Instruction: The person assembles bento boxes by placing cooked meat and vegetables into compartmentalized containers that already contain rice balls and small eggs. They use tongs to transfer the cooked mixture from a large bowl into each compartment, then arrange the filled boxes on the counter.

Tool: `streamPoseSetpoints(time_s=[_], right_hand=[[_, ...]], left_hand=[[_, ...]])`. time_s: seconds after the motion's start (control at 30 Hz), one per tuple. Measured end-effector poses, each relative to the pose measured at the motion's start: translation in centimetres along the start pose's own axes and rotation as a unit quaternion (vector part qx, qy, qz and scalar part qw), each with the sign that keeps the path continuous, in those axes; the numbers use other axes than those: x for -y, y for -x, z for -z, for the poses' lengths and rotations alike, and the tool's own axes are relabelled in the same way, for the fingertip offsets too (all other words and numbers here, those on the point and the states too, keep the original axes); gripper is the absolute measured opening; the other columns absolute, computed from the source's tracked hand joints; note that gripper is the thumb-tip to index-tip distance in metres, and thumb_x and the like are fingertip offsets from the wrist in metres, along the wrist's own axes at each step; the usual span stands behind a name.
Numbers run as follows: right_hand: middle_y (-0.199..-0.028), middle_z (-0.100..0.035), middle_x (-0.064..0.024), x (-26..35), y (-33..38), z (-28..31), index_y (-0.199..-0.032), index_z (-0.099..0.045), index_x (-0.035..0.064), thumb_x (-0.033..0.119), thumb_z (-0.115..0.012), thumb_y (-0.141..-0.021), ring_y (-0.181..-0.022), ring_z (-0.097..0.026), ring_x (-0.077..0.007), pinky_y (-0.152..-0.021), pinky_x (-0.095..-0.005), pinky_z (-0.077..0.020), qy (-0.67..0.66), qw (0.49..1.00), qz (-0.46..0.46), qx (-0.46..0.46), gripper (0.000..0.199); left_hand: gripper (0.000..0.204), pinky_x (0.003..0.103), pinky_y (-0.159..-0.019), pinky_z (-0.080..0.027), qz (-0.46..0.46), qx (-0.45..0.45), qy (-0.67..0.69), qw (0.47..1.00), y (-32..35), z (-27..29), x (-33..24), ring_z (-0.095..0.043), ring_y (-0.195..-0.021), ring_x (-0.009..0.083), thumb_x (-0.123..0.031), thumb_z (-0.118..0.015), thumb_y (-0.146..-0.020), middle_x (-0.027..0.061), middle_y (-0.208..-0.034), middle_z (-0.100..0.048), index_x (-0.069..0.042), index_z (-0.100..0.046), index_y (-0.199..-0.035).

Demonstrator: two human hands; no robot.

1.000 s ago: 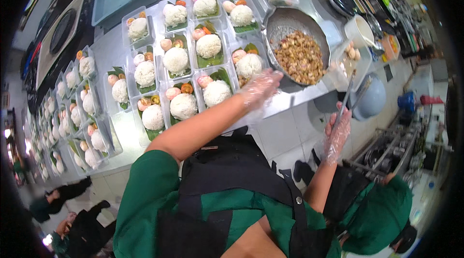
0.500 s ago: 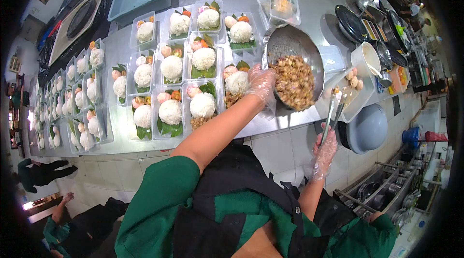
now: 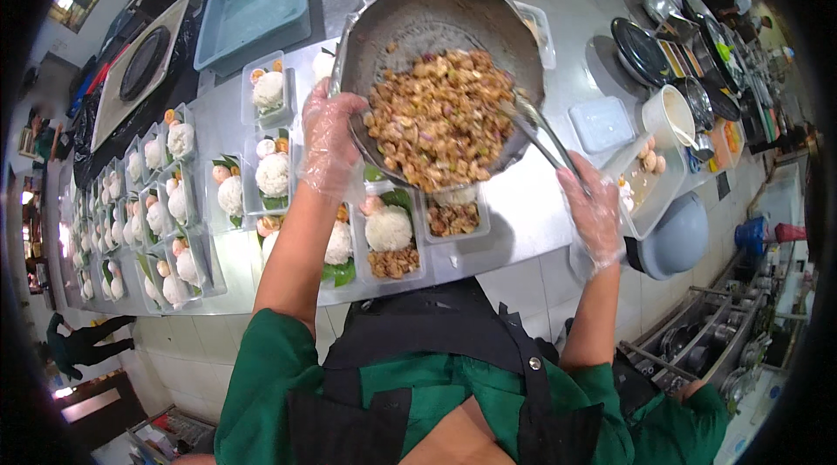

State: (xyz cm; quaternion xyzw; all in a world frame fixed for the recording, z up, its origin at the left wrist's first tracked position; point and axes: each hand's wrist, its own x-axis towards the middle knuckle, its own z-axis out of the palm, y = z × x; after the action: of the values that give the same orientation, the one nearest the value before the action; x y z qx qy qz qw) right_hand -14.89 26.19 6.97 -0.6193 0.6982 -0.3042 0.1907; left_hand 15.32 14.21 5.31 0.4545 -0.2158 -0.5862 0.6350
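Note:
My left hand [image 3: 330,138], in a clear plastic glove, grips the left rim of a large metal bowl [image 3: 418,16]. Chopped, browned meat mix [image 3: 440,121] fills its lower part, and the bowl is held tilted above the meal boxes. In my right hand [image 3: 595,214], also gloved, are metal tongs [image 3: 545,135]; their tips reach the mix at the bowl's right side. Below the bowl sits a clear meal box [image 3: 394,238] with rice, leaf, egg and a heap of the mix. Beside it another box [image 3: 453,219] also has mix, its upper part hidden by the bowl.
Several more rice boxes [image 3: 179,203] stand in rows at the left. A blue-grey tub [image 3: 253,7] is at the back left. On the right are a clear lid [image 3: 602,125], a white bucket [image 3: 668,116] and a clear bin [image 3: 649,182] with eggs.
The bowl has come left and up over the boxes in my left hand. My right hand has raised the tongs from beside the egg bin to the mix.

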Motion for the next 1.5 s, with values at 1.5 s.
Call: streamPoseSetpoints(time_s=[1.5], right_hand=[[-0.082,-0.066,-0.0170,2.2,-11.4,-8.9,-0.079,-0.066,0.0061,0.034,-0.057,-0.083,-0.080,-0.064,-0.0346,-0.073,-0.0471,-0.0504,0.267,0.954,0.086,0.110,0.030]], left_hand=[[0.025,0.024,-0.044,-0.027,-0.210,0.002,0.022,0.977,-12.8,0.5,3.3,-0.036,-0.049,0.0070,0.014,-0.052,-0.055,-0.0024,-0.059,-0.045,-0.008,-0.042,-0.059]])
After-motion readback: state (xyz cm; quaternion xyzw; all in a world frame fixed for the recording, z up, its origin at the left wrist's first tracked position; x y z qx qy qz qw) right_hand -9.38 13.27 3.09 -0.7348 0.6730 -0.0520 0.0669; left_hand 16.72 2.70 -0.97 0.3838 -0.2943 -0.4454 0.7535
